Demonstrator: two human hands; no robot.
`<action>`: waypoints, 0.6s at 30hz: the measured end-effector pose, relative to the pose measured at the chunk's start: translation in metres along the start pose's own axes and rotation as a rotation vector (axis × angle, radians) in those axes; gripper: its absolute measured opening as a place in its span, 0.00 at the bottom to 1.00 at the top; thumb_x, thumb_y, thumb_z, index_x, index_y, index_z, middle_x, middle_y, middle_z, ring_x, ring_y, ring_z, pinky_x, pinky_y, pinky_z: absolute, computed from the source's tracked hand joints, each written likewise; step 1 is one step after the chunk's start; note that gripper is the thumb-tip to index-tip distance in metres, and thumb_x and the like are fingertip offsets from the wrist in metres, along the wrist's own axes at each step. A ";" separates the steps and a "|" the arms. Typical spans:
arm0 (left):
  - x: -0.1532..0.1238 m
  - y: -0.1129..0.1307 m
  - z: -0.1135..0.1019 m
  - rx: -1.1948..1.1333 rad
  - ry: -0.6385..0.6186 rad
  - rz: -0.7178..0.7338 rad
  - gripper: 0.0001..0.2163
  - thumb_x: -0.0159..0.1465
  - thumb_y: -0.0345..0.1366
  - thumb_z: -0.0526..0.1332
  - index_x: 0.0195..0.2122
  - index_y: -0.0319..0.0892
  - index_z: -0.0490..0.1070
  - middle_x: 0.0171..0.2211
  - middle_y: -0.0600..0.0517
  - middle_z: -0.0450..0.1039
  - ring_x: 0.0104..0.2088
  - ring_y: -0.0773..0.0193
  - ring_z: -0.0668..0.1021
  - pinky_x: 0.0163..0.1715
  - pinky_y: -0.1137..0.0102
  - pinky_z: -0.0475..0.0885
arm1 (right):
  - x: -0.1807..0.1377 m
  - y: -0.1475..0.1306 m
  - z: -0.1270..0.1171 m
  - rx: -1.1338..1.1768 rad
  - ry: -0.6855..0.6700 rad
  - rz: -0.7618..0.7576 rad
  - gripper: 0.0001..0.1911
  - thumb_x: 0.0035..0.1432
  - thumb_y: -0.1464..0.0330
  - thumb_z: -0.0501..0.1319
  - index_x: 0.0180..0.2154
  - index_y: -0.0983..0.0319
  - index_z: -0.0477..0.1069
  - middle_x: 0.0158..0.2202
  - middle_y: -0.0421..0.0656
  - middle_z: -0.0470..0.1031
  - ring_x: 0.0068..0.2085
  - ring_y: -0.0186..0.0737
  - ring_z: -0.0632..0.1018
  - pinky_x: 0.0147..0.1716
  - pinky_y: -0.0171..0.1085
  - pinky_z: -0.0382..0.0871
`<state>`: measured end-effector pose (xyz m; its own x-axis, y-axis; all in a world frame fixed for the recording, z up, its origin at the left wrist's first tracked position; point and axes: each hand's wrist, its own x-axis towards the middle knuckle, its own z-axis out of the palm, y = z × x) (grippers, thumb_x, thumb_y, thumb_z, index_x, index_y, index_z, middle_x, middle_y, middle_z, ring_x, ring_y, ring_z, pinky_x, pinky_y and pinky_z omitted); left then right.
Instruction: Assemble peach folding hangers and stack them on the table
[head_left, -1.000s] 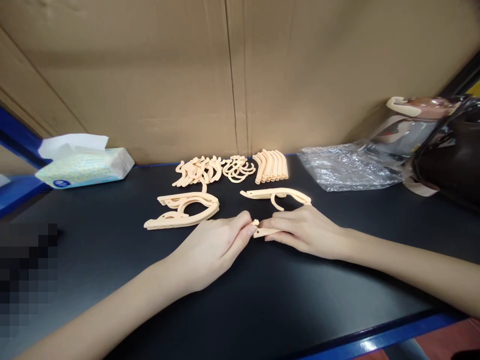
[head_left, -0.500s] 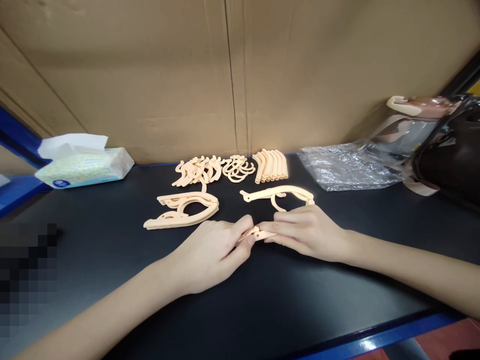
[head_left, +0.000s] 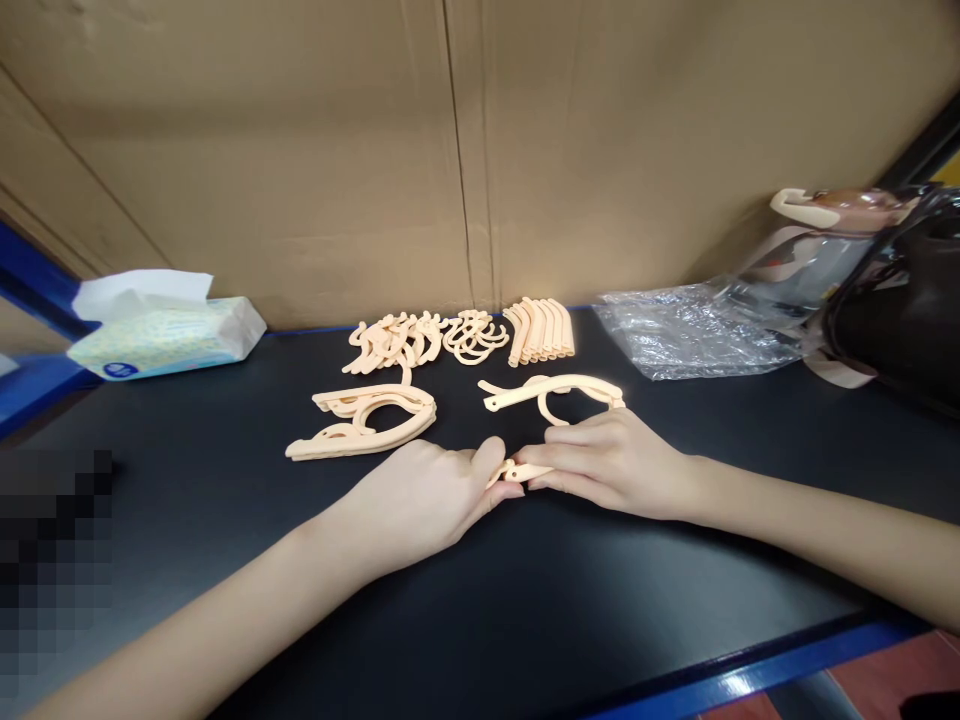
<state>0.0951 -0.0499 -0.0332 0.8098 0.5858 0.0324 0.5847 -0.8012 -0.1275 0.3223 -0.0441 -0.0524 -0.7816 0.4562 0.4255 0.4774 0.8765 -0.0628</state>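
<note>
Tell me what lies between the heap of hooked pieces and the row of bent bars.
A small cluster of thin curved pieces lies between them, in the head view.

Bit (head_left: 500,473) in L fingers (head_left: 490,457): plain pale peach. Hanger (head_left: 556,385) at R fingers (head_left: 576,458), folded hanger (head_left: 382,438) beyond L fingers: same. Hooks (head_left: 389,338), rings (head_left: 475,338) & tubes (head_left: 541,332) past both: same peach. Table (head_left: 540,590) under fingers: plain blk; edge (head_left: 750,682) nearer than R fingers, bright blue. Wall (head_left: 300,160) far beyond: tan-brn, dk vert. line. Far L of fingers: pack (head_left: 169,338), mottled pale yel/lt blue, dk-blue logo; tissue (head_left: 146,294) wht. Far R: film (head_left: 686,330), clear w/ silvery glints; bottle (head_left: 795,267), clear, brn-pink lid (head_left: 862,208); bag (head_left: 892,310), v. dk brn.
</note>
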 end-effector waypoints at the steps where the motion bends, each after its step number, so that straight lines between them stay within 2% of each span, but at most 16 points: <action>1: 0.000 0.000 0.001 0.027 0.008 0.015 0.15 0.70 0.43 0.38 0.31 0.42 0.55 0.17 0.55 0.67 0.15 0.63 0.71 0.15 0.72 0.48 | 0.000 0.000 0.000 0.006 -0.010 0.004 0.16 0.66 0.63 0.49 0.45 0.61 0.72 0.29 0.40 0.74 0.25 0.30 0.72 0.25 0.30 0.60; 6: 0.002 -0.002 0.006 0.138 0.045 0.076 0.14 0.70 0.39 0.39 0.30 0.42 0.56 0.20 0.54 0.68 0.16 0.63 0.72 0.15 0.71 0.49 | 0.001 0.001 -0.003 0.028 -0.070 0.028 0.17 0.66 0.63 0.48 0.46 0.61 0.72 0.28 0.40 0.72 0.25 0.29 0.71 0.25 0.29 0.60; 12: 0.003 -0.003 0.006 0.217 0.083 0.072 0.15 0.70 0.40 0.38 0.30 0.42 0.56 0.21 0.54 0.67 0.17 0.65 0.72 0.16 0.71 0.51 | 0.000 0.002 -0.002 0.033 -0.067 0.033 0.16 0.66 0.64 0.49 0.46 0.61 0.71 0.29 0.41 0.73 0.28 0.30 0.72 0.26 0.29 0.60; 18: 0.003 -0.002 0.001 0.000 -0.021 0.025 0.15 0.70 0.41 0.38 0.30 0.42 0.56 0.20 0.56 0.67 0.17 0.65 0.72 0.16 0.71 0.50 | 0.001 0.002 -0.002 0.033 -0.061 0.020 0.16 0.66 0.64 0.49 0.46 0.60 0.72 0.28 0.39 0.72 0.25 0.29 0.70 0.24 0.29 0.59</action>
<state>0.0966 -0.0460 -0.0339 0.8227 0.5685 0.0081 0.5646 -0.8153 -0.1283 0.3233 -0.0427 -0.0501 -0.7955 0.4814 0.3681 0.4806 0.8711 -0.1006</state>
